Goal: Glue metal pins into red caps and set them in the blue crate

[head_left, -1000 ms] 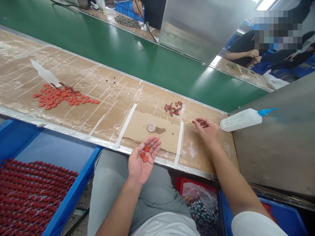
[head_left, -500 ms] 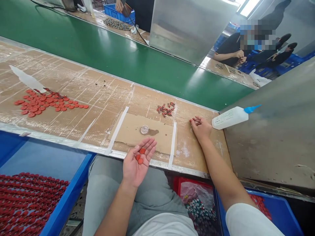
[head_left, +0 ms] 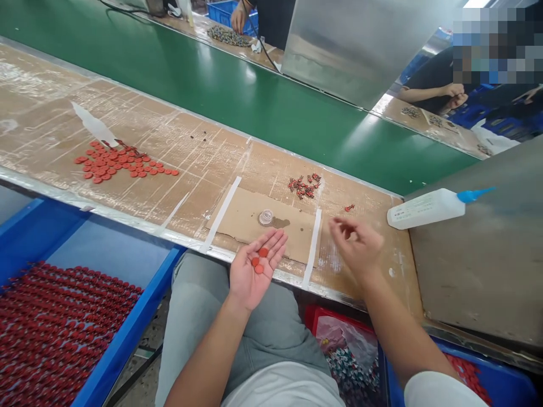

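Note:
My left hand (head_left: 253,277) is palm up with its fingers stretched out, holding three flat red discs (head_left: 259,269) on the palm and fingers. Over the tabletop to the right, my right hand (head_left: 360,243) has loosely bent fingers, slightly blurred, with a gap inside them and nothing visible in it. Just beyond its fingertips lies a small red-and-dark piece (head_left: 349,208). A heap of similar small pieces (head_left: 304,186) lies farther left. Past my left fingers, a small clear round dish (head_left: 266,217) stands on a taped cardboard sheet (head_left: 237,217), beside a dark wet stain.
A white bottle with a blue nozzle (head_left: 428,209) lies against the metal panel at right. Many red discs (head_left: 114,164) are spread at left. A green belt (head_left: 237,85) runs behind. Blue trays hold red parts (head_left: 63,328). Other people's hands (head_left: 456,93) work across the belt.
My right hand has drawn back towards me from the small red-and-dark piece, which now lies alone on the table. My left hand still carries the discs. The whole view has shifted.

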{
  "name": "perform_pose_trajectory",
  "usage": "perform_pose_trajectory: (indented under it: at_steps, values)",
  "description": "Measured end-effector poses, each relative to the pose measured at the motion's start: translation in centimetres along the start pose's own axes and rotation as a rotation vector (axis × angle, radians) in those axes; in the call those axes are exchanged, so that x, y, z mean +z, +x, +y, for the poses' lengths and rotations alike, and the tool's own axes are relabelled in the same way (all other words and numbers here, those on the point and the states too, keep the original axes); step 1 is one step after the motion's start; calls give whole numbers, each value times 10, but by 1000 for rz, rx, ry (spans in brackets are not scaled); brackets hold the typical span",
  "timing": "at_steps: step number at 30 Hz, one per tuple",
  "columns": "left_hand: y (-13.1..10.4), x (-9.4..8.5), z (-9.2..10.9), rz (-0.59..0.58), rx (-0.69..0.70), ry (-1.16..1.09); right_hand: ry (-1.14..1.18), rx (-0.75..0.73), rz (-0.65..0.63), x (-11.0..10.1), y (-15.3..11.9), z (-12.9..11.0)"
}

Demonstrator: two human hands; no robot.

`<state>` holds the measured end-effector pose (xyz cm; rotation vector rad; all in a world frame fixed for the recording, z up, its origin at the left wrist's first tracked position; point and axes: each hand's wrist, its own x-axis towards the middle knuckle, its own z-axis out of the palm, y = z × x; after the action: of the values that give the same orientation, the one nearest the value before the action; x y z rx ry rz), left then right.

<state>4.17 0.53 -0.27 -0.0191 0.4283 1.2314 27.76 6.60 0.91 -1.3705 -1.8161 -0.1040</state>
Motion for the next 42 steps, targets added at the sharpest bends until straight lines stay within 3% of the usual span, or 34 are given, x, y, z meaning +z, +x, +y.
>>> perform_pose_trajectory:
  at_steps: [3,7,16,19,24,26,32,37,42]
  values:
    - [-1,2,-2,8,0,1,237,-270,-289,7,-14,-56]
    - [-3,4,-2,19,1,35,336,-399,-531,24,-24,-97]
    - [-7,0,0,27,45,14,427,-424,-677,32,-37,-95]
    - [-9,-1,0,38,75,-24,515,-214,-638,33,-41,-99]
    - [-8,-5,0,112,140,-37,860,529,-591,29,-38,-117]
    - [-7,-6,-1,80,127,11,941,687,-575,26,-32,-119]
    - [-6,-5,-10,-60,57,211,1000,822,-608,22,-14,-113]
    - [-4,-9,-15,-36,93,280,975,836,-624,22,-11,-111]
    - [-2,-11,-17,13,214,338,980,834,-583,26,-12,-113]
